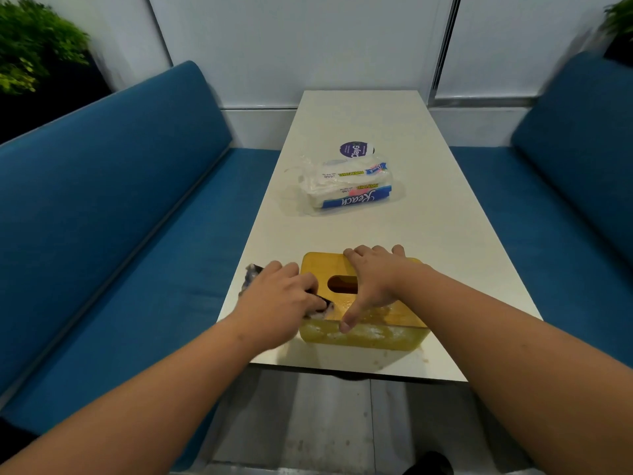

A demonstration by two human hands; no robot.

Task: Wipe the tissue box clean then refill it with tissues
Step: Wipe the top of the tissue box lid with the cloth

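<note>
Tissue box (363, 296), yellow with an oval slot, sits at the table's (445, 234) near end, at 6 o'clock, close to the near edge. The right hand (373, 282) lies spread over the lid, fingers hooked on the far edge, thumb on the near rim, steadying it. The left hand (277, 296) presses a bunched cloth (253, 272) against the box's left end, fingers curled over it. White residue shows along the near face and lid, so the wiping looks unfinished; short strokes toward the residue, with the box held firm, should serve best. A tissue pack (346, 186) waits at 12 o'clock, well apart. Open tabletop lies beyond the box; the left table edge is just beside the cloth.
</note>
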